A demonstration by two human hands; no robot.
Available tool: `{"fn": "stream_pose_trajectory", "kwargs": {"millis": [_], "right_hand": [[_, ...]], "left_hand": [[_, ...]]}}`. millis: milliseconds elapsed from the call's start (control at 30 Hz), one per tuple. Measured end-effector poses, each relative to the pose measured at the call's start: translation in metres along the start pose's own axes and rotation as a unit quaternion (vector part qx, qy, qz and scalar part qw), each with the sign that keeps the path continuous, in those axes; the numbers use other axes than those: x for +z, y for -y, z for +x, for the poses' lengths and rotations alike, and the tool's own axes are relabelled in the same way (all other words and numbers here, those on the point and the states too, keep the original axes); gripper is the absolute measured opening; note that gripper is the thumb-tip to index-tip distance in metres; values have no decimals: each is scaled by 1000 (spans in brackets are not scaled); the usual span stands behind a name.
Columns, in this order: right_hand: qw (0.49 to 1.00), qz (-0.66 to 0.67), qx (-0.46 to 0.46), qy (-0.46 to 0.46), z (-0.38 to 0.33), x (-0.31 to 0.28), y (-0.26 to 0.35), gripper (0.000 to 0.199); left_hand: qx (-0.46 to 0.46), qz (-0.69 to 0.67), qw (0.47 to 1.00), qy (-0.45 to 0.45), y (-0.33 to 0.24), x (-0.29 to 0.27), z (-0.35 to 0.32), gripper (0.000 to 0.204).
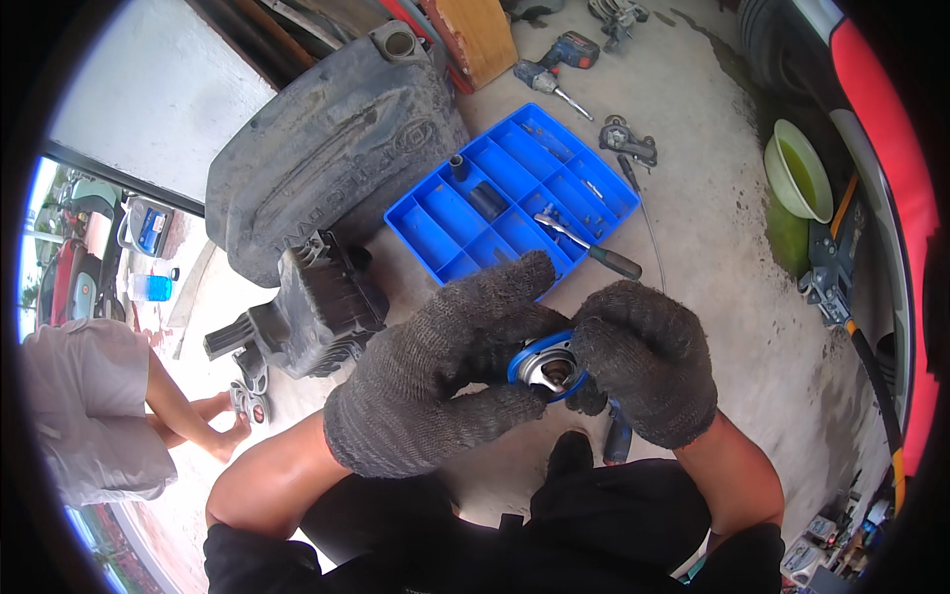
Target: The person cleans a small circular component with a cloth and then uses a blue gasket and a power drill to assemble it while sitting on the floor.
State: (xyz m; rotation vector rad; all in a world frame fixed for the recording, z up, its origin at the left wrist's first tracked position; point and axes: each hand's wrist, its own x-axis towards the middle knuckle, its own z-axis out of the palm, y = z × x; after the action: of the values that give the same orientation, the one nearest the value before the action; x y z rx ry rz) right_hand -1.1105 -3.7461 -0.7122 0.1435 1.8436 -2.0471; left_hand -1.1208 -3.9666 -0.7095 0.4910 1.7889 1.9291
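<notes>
My two hands wear dark grey knitted gloves and meet in front of my lap. My left hand (426,371) holds a small round metal part (552,370) between thumb and fingers, its open face turned up toward me. A blue ring (515,368), like a rubber seal, runs around the part's edge. My right hand (648,356) has its fingers curled and pinched on the right side of that ring. Just beyond the hands stands a blue compartment tray (421,223) with black sockets (486,200) and small bolts. A dark-handled ratchet (614,262) lies across its near edge.
A large black plastic engine cover (336,148) and a black plastic housing (312,312) lie left. An impact wrench (559,64) and metal bracket (629,140) lie beyond the tray. Right are a basin of green liquid (802,168) and a red car (881,119). A person (94,406) is far left.
</notes>
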Motion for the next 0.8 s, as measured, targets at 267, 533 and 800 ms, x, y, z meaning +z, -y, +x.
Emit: {"fn": "stream_pose_trajectory", "kwargs": {"millis": [267,533,800], "right_hand": [[988,-97,-122,-7,4,6,-9,19],[975,-12,-221,19,10,13,-27,40],[954,-220,-203,23,7,7,-19,40]], "left_hand": [[2,114,993,11,4,-1,-5,60],[89,26,994,-63,20,1,6,48],[27,194,980,-35,5,-20,0,24]]}}
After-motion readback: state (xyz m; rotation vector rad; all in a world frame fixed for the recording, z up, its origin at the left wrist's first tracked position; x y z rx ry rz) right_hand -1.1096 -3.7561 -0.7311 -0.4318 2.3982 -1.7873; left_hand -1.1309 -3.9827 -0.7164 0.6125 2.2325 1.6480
